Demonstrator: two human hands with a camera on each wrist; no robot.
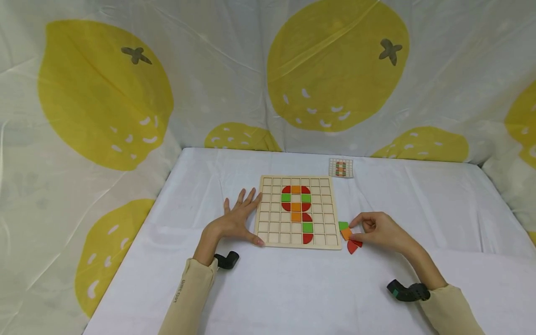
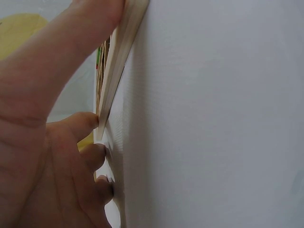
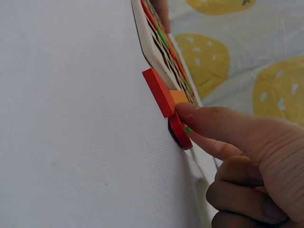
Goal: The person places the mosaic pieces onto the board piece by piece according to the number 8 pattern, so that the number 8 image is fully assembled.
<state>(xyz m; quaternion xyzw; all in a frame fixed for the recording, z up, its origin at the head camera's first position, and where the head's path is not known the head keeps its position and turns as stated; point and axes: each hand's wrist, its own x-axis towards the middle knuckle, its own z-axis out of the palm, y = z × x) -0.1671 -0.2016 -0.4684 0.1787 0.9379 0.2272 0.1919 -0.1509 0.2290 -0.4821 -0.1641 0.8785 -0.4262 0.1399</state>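
A light wooden grid board (image 1: 274,228) lies on the white cloth, with red, green and orange tiles (image 1: 296,217) forming a figure in its squares. My left hand (image 1: 232,223) steadies the board's left side with spread fingers, the thumb at its near corner and the index fingertip at its edge. To the right of the board, my right hand (image 1: 383,230) pinches an orange square tile (image 1: 346,234) between thumb and index finger. Close around it lie a green tile (image 1: 343,225) and red rounded tiles (image 1: 352,247). In the right wrist view the thumb covers part of the orange tile.
Behind the board's far right corner lies a small pattern card (image 1: 341,168) showing a grid with a coloured figure. A lemon-printed cloth (image 1: 234,83) hangs at the back and left of the table. Black wrist devices (image 1: 408,291) sit on both forearms.
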